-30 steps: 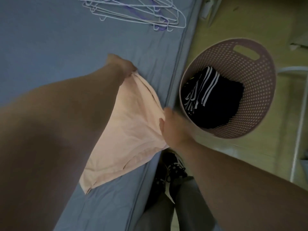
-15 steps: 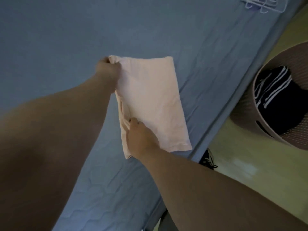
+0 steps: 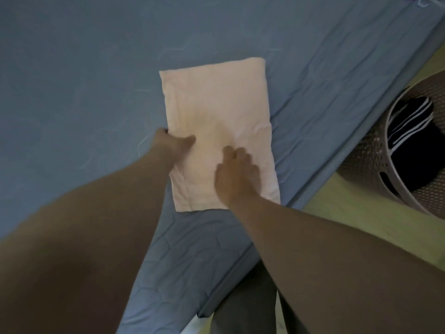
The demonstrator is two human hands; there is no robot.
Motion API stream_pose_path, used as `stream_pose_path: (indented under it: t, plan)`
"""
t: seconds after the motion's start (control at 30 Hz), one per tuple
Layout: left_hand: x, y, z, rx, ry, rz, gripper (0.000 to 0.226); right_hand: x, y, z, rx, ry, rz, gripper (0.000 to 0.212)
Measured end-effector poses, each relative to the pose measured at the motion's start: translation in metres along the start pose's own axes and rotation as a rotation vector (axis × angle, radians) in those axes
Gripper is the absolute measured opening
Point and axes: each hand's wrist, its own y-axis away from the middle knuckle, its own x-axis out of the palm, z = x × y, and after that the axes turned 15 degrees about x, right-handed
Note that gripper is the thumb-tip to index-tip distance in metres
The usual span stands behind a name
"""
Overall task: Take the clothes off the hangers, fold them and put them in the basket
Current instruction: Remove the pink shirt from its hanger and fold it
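A peach garment (image 3: 216, 112) lies folded into a flat rectangle on the blue bed (image 3: 84, 80). My left hand (image 3: 172, 144) holds its left edge, with the thumb on top of the cloth and the fingers hidden at the edge. My right hand (image 3: 237, 175) rests on the garment's near half, its fingers bent and pressing down. The perforated laundry basket (image 3: 361, 150) stands on the floor to the right of the bed. It holds a dark garment with white stripes (image 3: 409, 121).
The bed's edge runs diagonally from the top right to the bottom middle, with yellow-green floor (image 3: 349, 213) beyond it. A sliver of white hangers (image 3: 422, 1) shows at the top right corner. My dark trouser legs (image 3: 240, 304) stand against the bed's near edge.
The garment now lies flat as a folded rectangle. My left hand slid from its far corner down to the left edge. My right hand moved from the left edge onto the cloth.
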Motion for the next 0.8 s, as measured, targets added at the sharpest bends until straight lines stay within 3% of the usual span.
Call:
stream_pose_path:
  t: [0.07,0.13,0.23,0.33,0.43,0.57,0.7,0.8]
  plan:
    - [0.009,0.032,0.015,-0.065,0.002,0.046,0.085,-0.013,-0.011,-0.022,0.207,0.103,-0.075,0.044]
    - [0.021,0.055,0.034,-0.12,0.071,0.073,0.067,-0.02,-0.021,-0.044,0.397,0.075,-0.042,0.048]
    - [0.028,0.078,0.054,-0.187,0.182,0.077,0.052,-0.016,-0.036,-0.076,0.554,-0.263,0.173,0.058]
    - [0.026,0.087,0.07,-0.33,0.326,0.105,0.041,-0.011,-0.034,-0.101,0.532,-0.485,0.363,0.062]
    - [0.023,0.097,0.076,-0.383,0.432,0.105,0.03,-0.005,-0.024,-0.112,0.512,-0.584,0.43,0.061]
    - [0.024,0.111,0.083,-0.376,0.544,0.035,0.029,0.004,-0.01,-0.114,0.572,-0.746,0.428,0.057]
    - [0.033,0.13,0.088,-0.368,0.668,-0.027,0.026,0.018,0.003,-0.123,0.625,-0.92,0.404,0.03]
    - [0.033,0.131,0.086,-0.328,0.648,-0.067,0.021,0.018,0.005,-0.121,0.598,-0.906,0.365,0.033]
